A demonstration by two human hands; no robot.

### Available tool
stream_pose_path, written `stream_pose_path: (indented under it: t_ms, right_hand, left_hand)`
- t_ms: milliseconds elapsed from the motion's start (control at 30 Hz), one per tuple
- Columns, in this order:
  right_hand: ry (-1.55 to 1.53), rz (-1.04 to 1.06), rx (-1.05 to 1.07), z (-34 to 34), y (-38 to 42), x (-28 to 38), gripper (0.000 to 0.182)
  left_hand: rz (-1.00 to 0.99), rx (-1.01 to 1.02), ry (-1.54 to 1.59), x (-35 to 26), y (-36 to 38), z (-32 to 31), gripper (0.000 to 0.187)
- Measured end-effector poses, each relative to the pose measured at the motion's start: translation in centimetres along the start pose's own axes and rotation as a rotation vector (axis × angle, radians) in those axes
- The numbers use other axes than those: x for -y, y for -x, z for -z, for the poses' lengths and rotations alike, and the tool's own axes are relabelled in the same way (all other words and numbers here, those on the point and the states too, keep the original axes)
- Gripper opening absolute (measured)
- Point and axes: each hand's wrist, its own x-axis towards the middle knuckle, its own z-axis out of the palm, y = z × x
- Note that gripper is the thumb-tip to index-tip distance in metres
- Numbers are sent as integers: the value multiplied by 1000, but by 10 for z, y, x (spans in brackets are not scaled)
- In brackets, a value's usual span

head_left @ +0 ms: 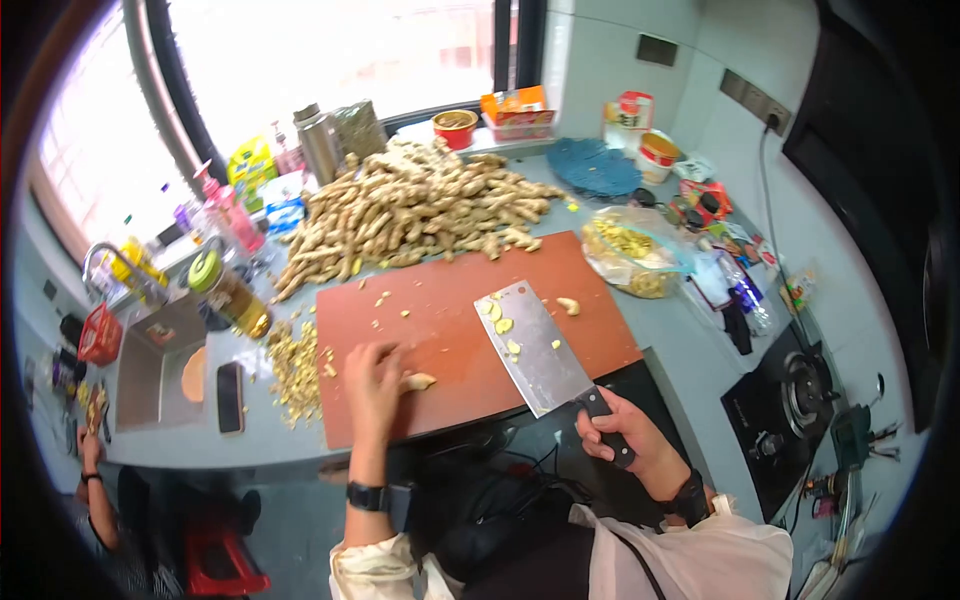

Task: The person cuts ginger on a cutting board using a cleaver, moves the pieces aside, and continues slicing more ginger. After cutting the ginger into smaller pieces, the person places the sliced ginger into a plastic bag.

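Brown board [450,320] below, I see right hand [632,437] clasping cleaver [540,350], left hand [374,383] curled beside ginger [422,382], hold unclear; any blade tilt could shed slices [503,326].

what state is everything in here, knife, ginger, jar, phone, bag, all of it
knife: gripped in the right hand, slices on its blade
left hand: fingers bent, beside a ginger piece
ginger heap: piled, uncut
chopped ginger: spread on the counter
cutting board: flat, scraps on it
bag: holding cut pieces
jar: lid on
phone: flat, dark
plug: in the socket
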Motion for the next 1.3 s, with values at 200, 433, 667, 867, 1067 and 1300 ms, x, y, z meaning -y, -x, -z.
stream_pose_path:
  t_ms: [200, 433, 667, 867, 1067, 1300]
  right_hand:
    - [-54, 279, -26, -7, 45, 51, 44]
    - [-225, 348, -113, -8, 60, 87, 42]
    - [-346, 374, -163, -6, 40, 107, 44]
    - [-331, 271, -28, -16, 58, 90, 53]
    - [-360, 299, -81, -10, 50, 92, 51]
    - [185, 470, -434, 20, 5, 138, 39]
  left_hand:
    - [116, -130, 119, 35, 23, 2, 12]
    - [180, -251, 285, 48, 31, 5, 19]
    - [206, -178, 210, 43, 31, 11, 22]
    - [317, -156, 345, 54, 33, 4, 19]
    - [217, -164, 268, 54, 32, 6, 18]
    - [209, -165, 233, 50, 31, 7, 17]
